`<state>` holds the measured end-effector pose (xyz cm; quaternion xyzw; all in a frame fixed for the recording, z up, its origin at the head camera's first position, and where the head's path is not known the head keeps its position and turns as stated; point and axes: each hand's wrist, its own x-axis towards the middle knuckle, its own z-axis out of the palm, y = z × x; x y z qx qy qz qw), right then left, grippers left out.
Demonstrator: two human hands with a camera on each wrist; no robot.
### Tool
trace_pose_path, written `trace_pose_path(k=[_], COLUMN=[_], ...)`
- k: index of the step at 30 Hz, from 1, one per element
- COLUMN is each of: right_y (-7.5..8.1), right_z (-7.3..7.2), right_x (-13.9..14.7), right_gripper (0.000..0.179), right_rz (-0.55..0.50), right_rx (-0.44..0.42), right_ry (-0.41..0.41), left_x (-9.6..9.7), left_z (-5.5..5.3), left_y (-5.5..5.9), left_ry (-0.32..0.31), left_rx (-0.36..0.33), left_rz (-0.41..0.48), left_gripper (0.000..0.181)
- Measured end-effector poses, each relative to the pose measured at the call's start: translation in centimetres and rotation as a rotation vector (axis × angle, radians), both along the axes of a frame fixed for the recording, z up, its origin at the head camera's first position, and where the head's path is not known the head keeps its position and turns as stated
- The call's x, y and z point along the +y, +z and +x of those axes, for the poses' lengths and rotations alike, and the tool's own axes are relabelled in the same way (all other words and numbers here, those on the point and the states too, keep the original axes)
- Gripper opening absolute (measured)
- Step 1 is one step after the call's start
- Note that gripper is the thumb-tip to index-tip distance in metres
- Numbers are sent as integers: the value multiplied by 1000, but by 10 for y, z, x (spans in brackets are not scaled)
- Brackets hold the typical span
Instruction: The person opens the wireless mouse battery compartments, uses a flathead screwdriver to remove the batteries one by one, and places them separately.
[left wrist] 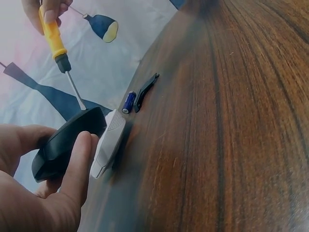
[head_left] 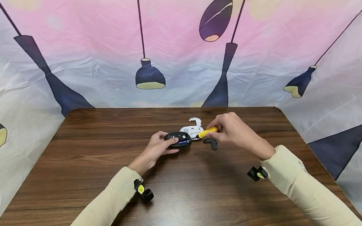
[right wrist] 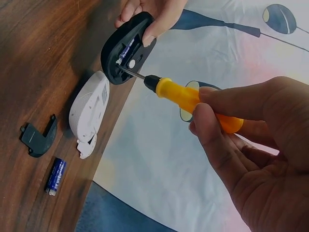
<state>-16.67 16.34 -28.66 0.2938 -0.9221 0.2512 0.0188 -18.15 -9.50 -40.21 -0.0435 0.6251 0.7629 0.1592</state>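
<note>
My left hand point(head_left: 156, 148) grips a black computer mouse point(head_left: 170, 137), its underside turned up and its battery bay uncovered. One blue battery point(right wrist: 126, 50) sits in that bay. Between thumb and fingers my right hand point(head_left: 234, 130) pinches a yellow-handled screwdriver point(right wrist: 181, 96). In the right wrist view the metal shaft reaches the mouse's underside, at the end of the battery bay. Whether the tip sits in a slot is too small to tell. Just behind the black mouse, a white mouse point(right wrist: 91, 108) lies underside up on the table.
A black battery cover point(head_left: 211, 143) lies on the brown wooden table point(head_left: 187, 203), right of the mice. Near it is a loose blue battery point(right wrist: 56, 175). A white cover point(head_left: 196, 120) is at the white mouse's far end. Printed cloth point(head_left: 109, 72) hangs behind the table.
</note>
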Motion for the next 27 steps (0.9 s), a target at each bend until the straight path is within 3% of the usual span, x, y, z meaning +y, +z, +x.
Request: trace_pose_path(k=[9,27], right_y=[-2,-15], right_z=[-2,-15], right_x=[0,20], right_gripper=[15,12], right_rz=[3,37], right_rx=[-7,-49], right_ry=[7,-99], left_x=[-1,-3], left_z=[-1,-3], left_y=[0,0], left_ry=[-4,-23], left_rx=[-10,-48], left_rz=[1,54], left_gripper=[48,51])
